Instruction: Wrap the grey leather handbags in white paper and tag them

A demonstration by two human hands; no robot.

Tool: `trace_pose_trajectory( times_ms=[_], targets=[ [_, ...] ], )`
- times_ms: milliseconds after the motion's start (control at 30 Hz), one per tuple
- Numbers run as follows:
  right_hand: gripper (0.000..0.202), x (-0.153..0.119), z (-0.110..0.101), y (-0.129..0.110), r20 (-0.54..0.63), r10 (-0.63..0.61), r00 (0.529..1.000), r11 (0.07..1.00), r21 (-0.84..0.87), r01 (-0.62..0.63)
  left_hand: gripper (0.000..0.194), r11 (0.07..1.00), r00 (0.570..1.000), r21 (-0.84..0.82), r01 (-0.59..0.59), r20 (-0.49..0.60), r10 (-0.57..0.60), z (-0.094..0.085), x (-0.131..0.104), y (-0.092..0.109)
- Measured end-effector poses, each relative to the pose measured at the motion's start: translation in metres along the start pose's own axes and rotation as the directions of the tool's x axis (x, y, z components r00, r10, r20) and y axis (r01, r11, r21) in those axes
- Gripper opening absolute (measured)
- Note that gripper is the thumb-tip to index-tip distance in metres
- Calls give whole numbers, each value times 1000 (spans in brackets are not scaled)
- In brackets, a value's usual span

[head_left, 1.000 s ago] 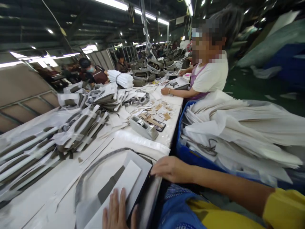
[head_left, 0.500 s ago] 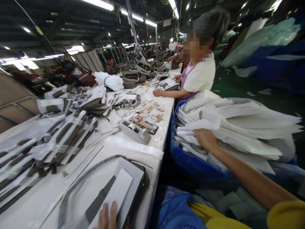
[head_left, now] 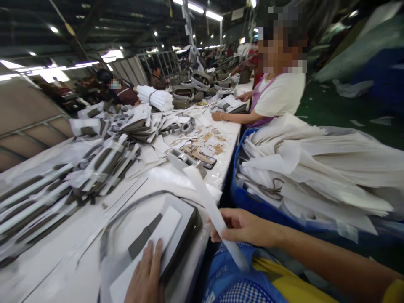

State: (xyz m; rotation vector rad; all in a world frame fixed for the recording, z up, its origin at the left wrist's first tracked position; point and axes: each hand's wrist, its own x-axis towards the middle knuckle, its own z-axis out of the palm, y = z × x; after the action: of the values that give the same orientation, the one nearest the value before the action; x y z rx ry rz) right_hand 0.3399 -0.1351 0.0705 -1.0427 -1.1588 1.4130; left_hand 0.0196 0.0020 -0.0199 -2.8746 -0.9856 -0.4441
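Note:
My left hand lies flat, fingers stretched out, on a white strip. That strip rests on a white sheet over a dark grey-brown fabric piece, perhaps a bag, near the table's front edge. A long grey strap curves around behind it. In my right hand, a long narrow white foam-like strip is pinched between thumb and fingers. It slants from above the table down over my blue apron. A tape dispenser stands just beyond the strip's upper end.
A blue bin full of white sheets stands right of the table. Strapped grey-brown pieces pile up on the left. A phone lies among paper scraps. A co-worker stands at the table's far right.
My right hand has come back from the blue bin toward the table edge and now holds a white strip. My left hand stays on the fabric piece. The view has shifted left.

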Motion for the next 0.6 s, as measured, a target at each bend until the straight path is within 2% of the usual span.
trace_pose_trajectory(
  times_ms=[33, 100, 167, 233, 300, 367, 467, 600],
  targets=[
    [43, -1, 4, 10, 77, 44, 996, 997, -69, -39, 87, 1000, 999, 10, -4, 37, 4, -10, 3, 1],
    [38, -2, 4, 27, 131, 37, 991, 946, -325, 8, 83, 1000, 996, -2, 6, 87, -6, -29, 10, 2],
    [34, 2, -3, 41, 131, -87, 988, 766, -626, 150, 77, 998, 978, -64, 15, 208, -2, -45, 19, 0],
    [39, 10, -9, 51, 180, -214, 960, 505, -821, 267, 77, 993, 948, -91, 70, 317, -37, -56, 28, -3],
    [44, 22, -7, 57, 259, -300, 918, 301, -888, 349, 74, 986, 910, -126, 108, 412, -47, -65, 35, -3],
    [39, 35, 5, 63, 338, -371, 865, 186, -886, 426, 74, 979, 885, -147, 142, 461, -59, -72, 39, -1],
    [29, 55, 31, 76, 383, -471, 795, 82, -878, 471, 74, 970, 880, -161, 182, 467, -87, -76, 40, 5],
    [24, 73, 62, 97, 391, -585, 710, 17, -870, 493, 74, 963, 898, -194, 187, 432, -88, -77, 38, 6]
  ],
)
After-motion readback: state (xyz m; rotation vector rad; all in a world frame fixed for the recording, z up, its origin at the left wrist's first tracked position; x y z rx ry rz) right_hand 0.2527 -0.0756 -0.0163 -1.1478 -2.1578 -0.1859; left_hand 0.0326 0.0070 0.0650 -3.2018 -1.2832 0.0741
